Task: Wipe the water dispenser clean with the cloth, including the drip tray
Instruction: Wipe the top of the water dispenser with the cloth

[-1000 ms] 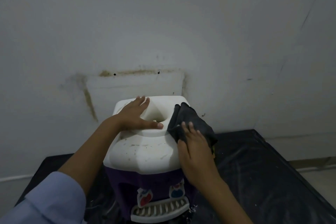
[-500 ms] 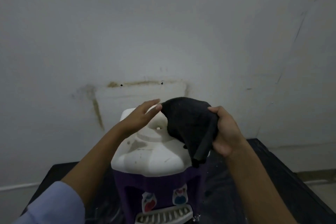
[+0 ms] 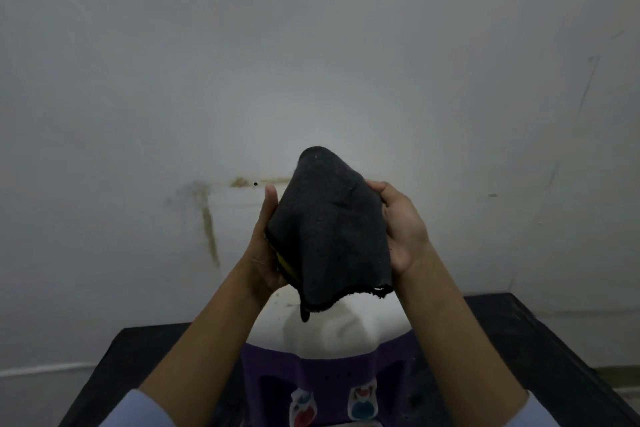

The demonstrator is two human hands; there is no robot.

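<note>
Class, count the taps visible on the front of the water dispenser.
2. Both sit on the water dispenser's purple front at the bottom edge: the red-marked tap left, the blue-marked tap right. Lower parts are cut off; more may be hidden.

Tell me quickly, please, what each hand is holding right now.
Left hand: holds the dark cloth, cupping its left edge.
Right hand: grips the same cloth on its right side.
</note>
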